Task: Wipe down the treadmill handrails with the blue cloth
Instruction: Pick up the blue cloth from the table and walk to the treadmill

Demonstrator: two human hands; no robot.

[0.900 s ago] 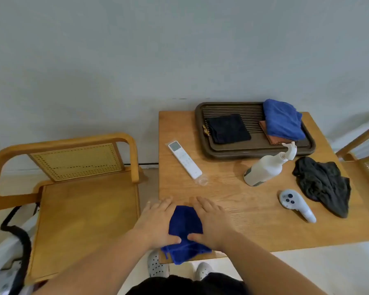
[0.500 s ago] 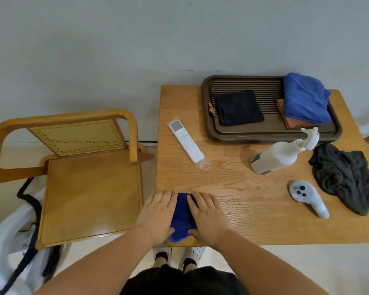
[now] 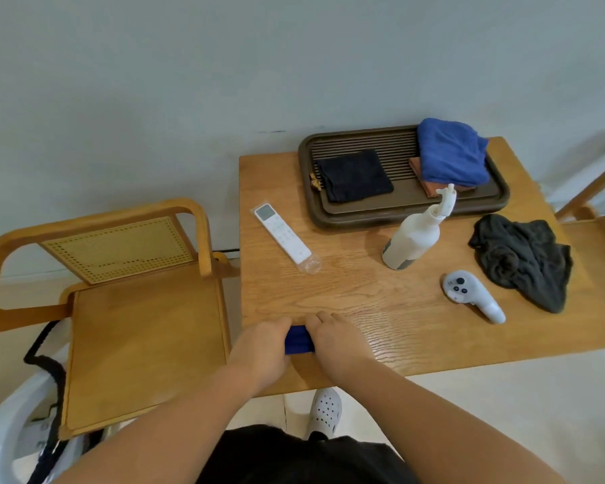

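Note:
A dark blue cloth [image 3: 298, 339] lies bunched on the near left part of the wooden table [image 3: 381, 309]. My left hand [image 3: 262, 347] grips its left side and my right hand [image 3: 336, 340] grips its right side, so only a narrow strip of cloth shows between them. Both hands rest on the tabletop close together. No treadmill or handrail is in view.
A white remote [image 3: 282, 232], a white pump bottle [image 3: 414, 235], a white controller [image 3: 470, 295] and a black rag [image 3: 524, 260] lie on the table. A brown tray [image 3: 329, 211] at the back holds a black cloth [image 3: 355, 175] and a blue towel [image 3: 451, 153]. A wooden chair [image 3: 137, 326] stands to the left.
My hands have drawn closer together, squeezing the blue cloth into a narrower bundle on the table. The camera view has shifted slightly.

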